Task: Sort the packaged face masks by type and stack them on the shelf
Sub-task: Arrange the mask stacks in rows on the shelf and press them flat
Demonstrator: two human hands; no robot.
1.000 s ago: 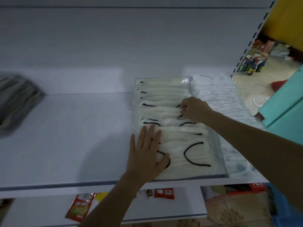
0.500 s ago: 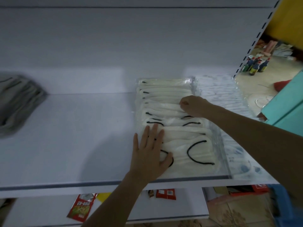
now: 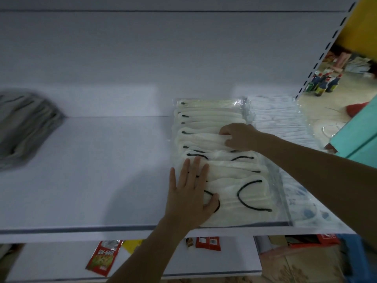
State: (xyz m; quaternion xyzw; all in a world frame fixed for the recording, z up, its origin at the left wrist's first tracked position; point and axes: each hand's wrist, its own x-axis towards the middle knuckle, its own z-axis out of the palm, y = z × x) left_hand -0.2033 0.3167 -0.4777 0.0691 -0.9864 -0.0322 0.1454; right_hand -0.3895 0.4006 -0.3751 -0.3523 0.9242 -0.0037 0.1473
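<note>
While the left hand (image 3: 189, 193) lies flat on the mask row (image 3: 210, 119), the right hand (image 3: 238, 137) pinches a pack (image 3: 202, 138) farther back.

Shelf (image 3: 91, 170): plain white with a cool grey-lilac cast; dark grey-blue strip along its front edge.
Cream masks (image 3: 214, 127), centre: off-white, black ear loops, clear glossy wrappers.
Printed masks (image 3: 285, 123), right of centre: white with a faint blue pattern, stronger blue blotches toward the lower right.
Grey stack (image 3: 24, 127), left edge: mid to dark grey, streaked, blurred.
Sachet (image 3: 103, 257), lower left: red with a yellow-green picture panel.
Packets (image 3: 208, 243), bottom centre: red with white patches.
Box (image 3: 359, 131), right edge: teal.
Wall (image 3: 363, 21), upper right corner: yellow.
Bottles (image 3: 324, 82), upper right: dark with red caps.
</note>
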